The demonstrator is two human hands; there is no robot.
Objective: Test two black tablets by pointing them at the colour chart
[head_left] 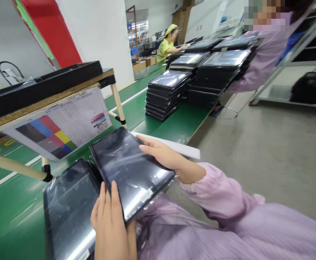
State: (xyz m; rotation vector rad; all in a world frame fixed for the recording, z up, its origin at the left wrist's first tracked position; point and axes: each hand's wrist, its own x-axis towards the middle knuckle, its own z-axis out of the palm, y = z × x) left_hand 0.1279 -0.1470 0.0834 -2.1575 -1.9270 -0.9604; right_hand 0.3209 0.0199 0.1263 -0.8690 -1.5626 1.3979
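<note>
The green worktop (174,126) runs away from the person, carrying stacks of dark panels (198,76) at its far end. Nearer than those stacks, a second tablet (68,209) lies flat on the worktop, just left of the tablet (131,169) held tilted above the lap. The right hand (160,153) curls over that tablet's far edge; the left hand (111,220) clasps its near corner, fingers closed against it.

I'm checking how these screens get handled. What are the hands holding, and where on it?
Both hold one dark tablet: the left hand grips its near bottom edge, the right hand its far right edge.
</note>
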